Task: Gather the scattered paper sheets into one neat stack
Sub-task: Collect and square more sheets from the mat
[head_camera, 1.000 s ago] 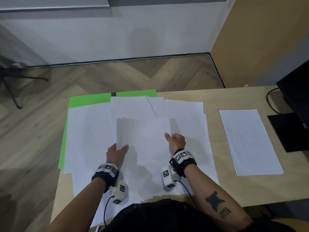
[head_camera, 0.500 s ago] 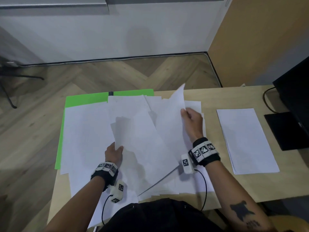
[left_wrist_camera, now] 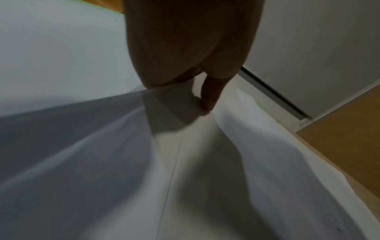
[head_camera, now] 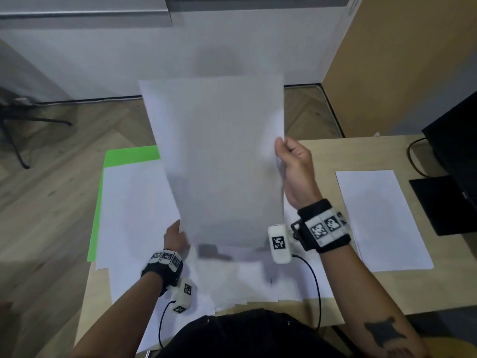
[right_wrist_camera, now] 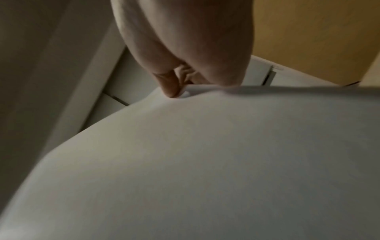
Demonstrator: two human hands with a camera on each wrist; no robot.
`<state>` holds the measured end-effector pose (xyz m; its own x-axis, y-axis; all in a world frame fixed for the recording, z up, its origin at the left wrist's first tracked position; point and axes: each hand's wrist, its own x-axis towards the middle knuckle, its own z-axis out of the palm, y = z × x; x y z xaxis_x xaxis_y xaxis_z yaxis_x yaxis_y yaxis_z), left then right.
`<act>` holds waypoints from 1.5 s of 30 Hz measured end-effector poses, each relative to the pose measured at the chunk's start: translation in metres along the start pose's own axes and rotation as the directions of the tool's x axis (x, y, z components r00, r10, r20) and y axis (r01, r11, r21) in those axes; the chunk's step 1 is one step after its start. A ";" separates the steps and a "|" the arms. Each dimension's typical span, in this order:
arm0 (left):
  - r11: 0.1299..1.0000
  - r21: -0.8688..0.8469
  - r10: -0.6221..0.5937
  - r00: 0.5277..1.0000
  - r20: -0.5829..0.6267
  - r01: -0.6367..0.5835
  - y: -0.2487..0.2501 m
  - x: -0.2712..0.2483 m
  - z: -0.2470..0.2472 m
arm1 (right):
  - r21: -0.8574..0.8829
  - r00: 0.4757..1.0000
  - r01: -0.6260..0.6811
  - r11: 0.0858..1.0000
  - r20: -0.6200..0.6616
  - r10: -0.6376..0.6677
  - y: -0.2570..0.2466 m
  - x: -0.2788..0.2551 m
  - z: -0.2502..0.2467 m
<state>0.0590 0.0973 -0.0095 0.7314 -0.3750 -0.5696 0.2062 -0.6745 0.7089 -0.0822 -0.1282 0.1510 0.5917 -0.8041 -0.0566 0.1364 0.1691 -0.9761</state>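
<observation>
My right hand [head_camera: 286,153] pinches the right edge of one white sheet [head_camera: 219,156] and holds it upright above the desk. The right wrist view shows thumb and fingers [right_wrist_camera: 170,87] closed on that sheet [right_wrist_camera: 205,162]. My left hand [head_camera: 175,237] is low at the sheet's bottom left corner. In the left wrist view a straight finger [left_wrist_camera: 209,97] presses on the scattered white sheets [left_wrist_camera: 185,178]. These scattered sheets [head_camera: 134,208] overlap loosely across the left and middle of the desk. A separate white stack [head_camera: 382,220] lies to the right.
A green sheet [head_camera: 131,156] pokes out under the papers at the far left. The wooden desk [head_camera: 361,151] carries a black monitor [head_camera: 454,140] with its base [head_camera: 438,202] and a cable [head_camera: 413,156] at the right edge. Beyond the desk's far edge is floor.
My right hand has lifted the sheet from flat on the pile to upright in the air, moving up and right. The left hand stayed low on the scattered papers.
</observation>
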 end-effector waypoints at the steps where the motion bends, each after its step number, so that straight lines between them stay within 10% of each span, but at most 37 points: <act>1: 0.996 -0.086 0.003 1.000 0.008 -0.002 0.007 -0.009 -0.001 | -0.038 0.999 -0.032 0.999 -0.042 0.030 0.014 0.004 0.001; 9: 0.979 -0.203 -0.020 0.997 0.071 0.034 -0.005 0.013 0.002 | -0.507 0.905 -0.420 0.753 -0.301 0.302 0.138 -0.002 -0.005; 18: 0.995 -0.097 0.032 0.997 0.069 -0.026 -0.006 0.020 0.012 | -0.489 0.717 -0.693 0.529 -0.398 0.572 0.195 -0.027 -0.011; 24: 0.953 -0.022 0.302 0.946 0.121 -0.302 0.022 0.004 0.020 | -0.411 0.756 -0.653 0.636 -0.401 0.518 0.184 -0.037 -0.017; 36: 0.718 -0.190 0.692 0.660 0.292 -0.669 0.130 -0.010 -0.017 | -0.044 0.871 -0.450 0.892 -0.243 0.427 0.119 -0.002 -0.048; 45: 0.746 -0.345 0.646 0.745 0.167 -0.570 0.130 -0.002 -0.026 | 0.103 0.945 -0.328 0.939 0.018 0.327 0.056 0.013 -0.048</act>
<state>0.1014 0.0272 0.0943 0.5690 -0.8215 -0.0356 -0.0385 -0.0698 0.9968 -0.1052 -0.1561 0.0856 0.6182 -0.6939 -0.3693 0.0162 0.4810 -0.8766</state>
